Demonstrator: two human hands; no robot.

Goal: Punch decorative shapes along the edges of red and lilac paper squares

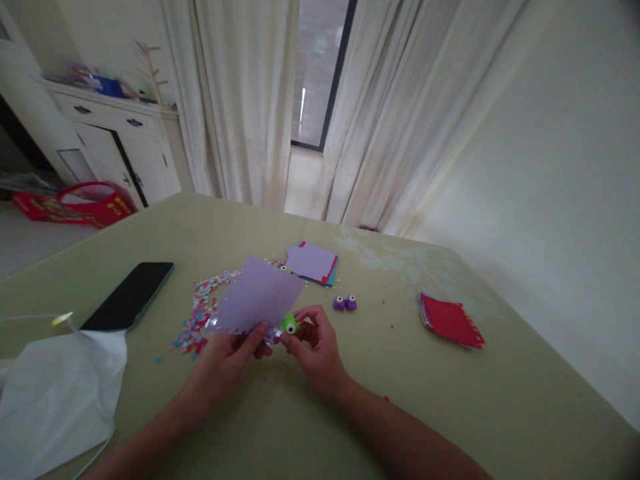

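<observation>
A square of light purple paper [260, 297] is pinched along its near edge by my left hand [235, 350], thumb on top. Small notches show along that near edge. My right hand [317, 347] closes its fingers round a small green craft punch [290, 325] with a big white eye, set at the paper's near right corner. Whether the paper sits inside its slot I cannot tell. Two purple punches with eyes [345, 303] stand together to the right of my hands. Another green one [285, 269] shows partly behind the paper.
Punched confetti [193, 327] lies scattered left of the paper. A stack of coloured paper [314, 261] lies behind, and a red-topped stack with notched edges [453, 322] at right. A black phone [131, 295] and a white sheet with a cord [63, 393] are at left.
</observation>
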